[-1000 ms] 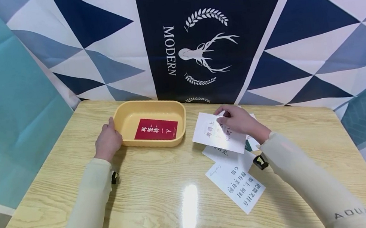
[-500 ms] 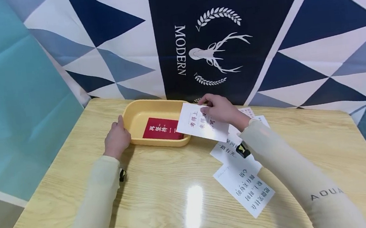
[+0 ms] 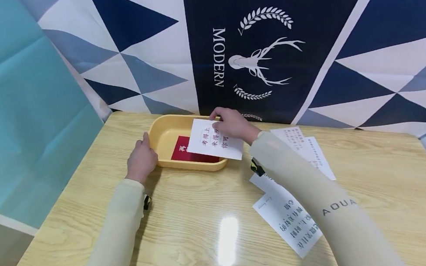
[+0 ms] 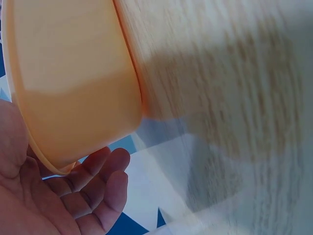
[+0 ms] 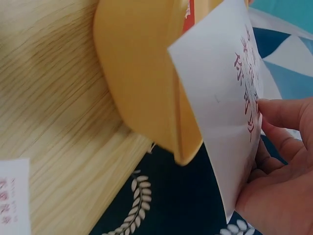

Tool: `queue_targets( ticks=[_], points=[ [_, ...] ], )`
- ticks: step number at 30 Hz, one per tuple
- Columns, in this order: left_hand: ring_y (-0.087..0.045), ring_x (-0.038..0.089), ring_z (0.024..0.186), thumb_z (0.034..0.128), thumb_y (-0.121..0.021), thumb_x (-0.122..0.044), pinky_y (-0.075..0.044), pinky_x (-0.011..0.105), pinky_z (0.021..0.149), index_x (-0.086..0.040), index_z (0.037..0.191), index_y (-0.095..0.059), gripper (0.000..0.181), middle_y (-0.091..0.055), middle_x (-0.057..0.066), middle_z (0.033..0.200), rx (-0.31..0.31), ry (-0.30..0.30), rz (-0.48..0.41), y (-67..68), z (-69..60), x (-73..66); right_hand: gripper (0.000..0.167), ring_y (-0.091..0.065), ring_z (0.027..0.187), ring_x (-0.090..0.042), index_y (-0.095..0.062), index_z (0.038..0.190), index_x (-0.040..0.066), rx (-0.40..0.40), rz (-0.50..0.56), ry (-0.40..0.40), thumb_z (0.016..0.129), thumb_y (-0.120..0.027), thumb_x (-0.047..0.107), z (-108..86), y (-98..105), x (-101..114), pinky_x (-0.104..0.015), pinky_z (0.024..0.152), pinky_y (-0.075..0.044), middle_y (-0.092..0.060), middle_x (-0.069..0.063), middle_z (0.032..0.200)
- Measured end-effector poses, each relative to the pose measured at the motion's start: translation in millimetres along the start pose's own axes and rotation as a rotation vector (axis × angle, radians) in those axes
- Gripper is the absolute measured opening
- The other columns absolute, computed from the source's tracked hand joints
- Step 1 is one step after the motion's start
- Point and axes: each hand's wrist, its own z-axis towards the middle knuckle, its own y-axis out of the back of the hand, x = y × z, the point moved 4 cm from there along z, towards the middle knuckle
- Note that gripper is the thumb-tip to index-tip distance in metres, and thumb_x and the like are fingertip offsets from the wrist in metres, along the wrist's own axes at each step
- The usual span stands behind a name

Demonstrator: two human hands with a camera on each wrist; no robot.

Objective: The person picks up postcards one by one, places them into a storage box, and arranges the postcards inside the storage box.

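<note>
A backdrop [image 3: 204, 55] of blue, grey and white triangles, split by a dark panel with a sideways deer's head and the word "MODERN", rises behind a pale wood-grain table [image 3: 193, 240], where light glints in a bright strip. A person reaches forward in cream sleeves, the left sleeve [image 3: 110, 237] toward one end of a yellow tray [image 3: 185, 166], the right sleeve [image 3: 315, 200], marked with dark lettering, toward the other. The tray sits near the table's far edge, its left end gripped by the left hand [image 3: 142, 159], fingers bent round the outside of the rim. To the tray's right, a black-lettered card [image 3: 288, 225] lies nearest the person, just beside another card [image 3: 270, 183] largely hidden by the right sleeve; farther back rest a red-lettered card [image 3: 288, 135] and, against it, a finely printed card [image 3: 320, 156]. The right hand [image 3: 231, 124] pinches a white card [image 3: 214, 141] with red characters between thumb and fingers, holding it tilted over the tray's right end; whether it touches the rim cannot be told. Beneath it, a red card [image 3: 181, 149] lies inside the tray, partly covered from view. Smallest of all, a black device [image 3: 147, 202] shows at the left wrist
</note>
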Motion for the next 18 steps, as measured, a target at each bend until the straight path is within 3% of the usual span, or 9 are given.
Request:
queue_targets(
  ticks=[9,18],
  points=[
    [-0.059,0.037,0.093,0.0934,-0.028,-0.010,-0.049,0.051,0.080,-0.001,0.150,-0.013,0.059,-0.042,0.028,0.134,-0.005,0.026,0.003,-0.1,0.6,1.1,0.023,-0.052,0.090,-0.023,-0.056,0.116,0.012,0.028,0.004,-0.017,0.094,-0.050,0.017,17.9,-18.7,15.2,-0.032,0.079,-0.042,-0.058,-0.009,0.103],
    [-0.058,0.038,0.101,0.0929,-0.029,-0.010,-0.048,0.052,0.085,-0.001,0.150,-0.012,0.060,-0.041,0.028,0.134,-0.001,0.039,-0.002,-0.8,1.0,1.6,0.023,-0.049,0.095,-0.023,-0.054,0.117,0.012,0.080,0.008,-0.025,0.094,-0.049,0.018,26.7,-35.0,22.4,-0.035,0.085,-0.041,-0.056,-0.007,0.106]
  ],
)
